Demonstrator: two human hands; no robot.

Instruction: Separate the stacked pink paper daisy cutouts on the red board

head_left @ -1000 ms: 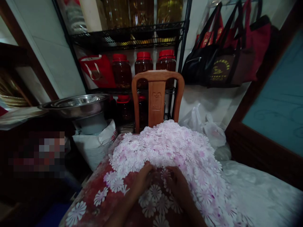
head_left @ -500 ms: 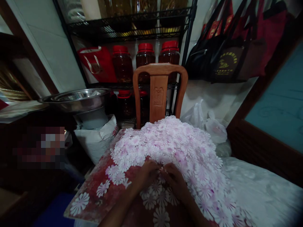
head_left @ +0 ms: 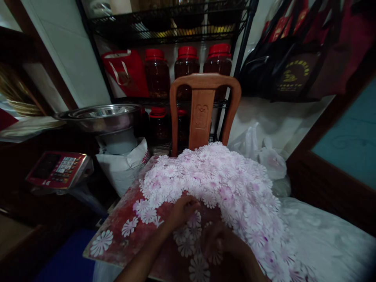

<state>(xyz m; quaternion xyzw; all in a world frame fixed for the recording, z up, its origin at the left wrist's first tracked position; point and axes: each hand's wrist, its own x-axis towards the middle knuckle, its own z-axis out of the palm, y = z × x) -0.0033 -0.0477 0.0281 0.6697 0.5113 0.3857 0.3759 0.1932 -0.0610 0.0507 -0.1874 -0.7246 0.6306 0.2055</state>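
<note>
A large pile of white and pale purple paper-like flowers (head_left: 205,168) covers the back and right of a reddish board (head_left: 123,219). My left hand (head_left: 183,211) is at the front edge of the pile, its fingers pinched together; what they hold, if anything, is too small to make out. Lower and to the right, my right hand (head_left: 219,239) hovers over loose flowers, blurred, so its fingers are unclear. Several single flowers (head_left: 199,268) lie between and below my hands. Another flower (head_left: 101,243) rests at the board's left corner.
A wooden chair (head_left: 201,113) stands behind the board. Red-lidded jars (head_left: 157,76) fill a black rack. At left are a metal basin (head_left: 105,117), a white sack (head_left: 125,164) and a red device (head_left: 60,168). White plastic sheeting (head_left: 329,235) lies on the right.
My hands were close together at the pile's edge; my right hand has moved down and toward me, away from the left. The view has shifted slightly.
</note>
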